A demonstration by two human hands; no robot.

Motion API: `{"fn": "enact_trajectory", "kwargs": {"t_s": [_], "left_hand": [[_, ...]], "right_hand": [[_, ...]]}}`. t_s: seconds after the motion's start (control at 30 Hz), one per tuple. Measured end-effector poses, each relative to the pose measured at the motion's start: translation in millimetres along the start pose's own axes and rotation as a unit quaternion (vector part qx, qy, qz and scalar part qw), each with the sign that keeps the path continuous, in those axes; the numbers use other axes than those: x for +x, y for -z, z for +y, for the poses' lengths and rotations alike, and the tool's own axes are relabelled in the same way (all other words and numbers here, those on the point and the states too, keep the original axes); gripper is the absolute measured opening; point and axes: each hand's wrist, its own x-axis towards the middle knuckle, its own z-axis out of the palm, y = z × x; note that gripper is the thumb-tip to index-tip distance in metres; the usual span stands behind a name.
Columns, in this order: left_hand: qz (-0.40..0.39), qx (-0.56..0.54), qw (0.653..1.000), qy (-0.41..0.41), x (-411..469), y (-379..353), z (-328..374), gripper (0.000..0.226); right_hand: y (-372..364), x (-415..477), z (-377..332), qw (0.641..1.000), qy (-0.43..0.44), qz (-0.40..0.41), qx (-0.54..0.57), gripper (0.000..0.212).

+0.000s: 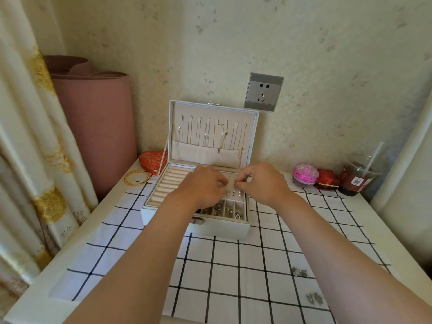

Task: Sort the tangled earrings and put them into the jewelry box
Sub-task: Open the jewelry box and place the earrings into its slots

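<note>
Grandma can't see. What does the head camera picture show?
A left hand and right hand meet, fingers curled, over an open white jewelry box on a checked cloth. Necklaces hang in its lid; two small earring clumps lie on the cloth at the right.

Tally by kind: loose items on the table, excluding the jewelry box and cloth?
Earring clumps: 2
Red boxes: 2
Pink container: 1
Drink cup: 1
Stack of gold bangles: 1
Total: 7
</note>
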Motion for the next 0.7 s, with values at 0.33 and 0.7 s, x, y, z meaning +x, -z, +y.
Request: {"fn": "enact_trajectory", "kwargs": {"t_s": [0.33, 0.7], "left_hand": [[-0.019, 0.033, 0.999, -0.018, -3, 2, 3, 0.038], [0.054, 0.024, 0.997, -0.048, -13, 2, 26, 0.031]], "right_hand": [[9, 5, -2, 0.991, 0.066, -0.086, -0.075, 0.012], [36, -16, 17, 0.996, -0.001, -0.05, 0.07, 0.015]]}}
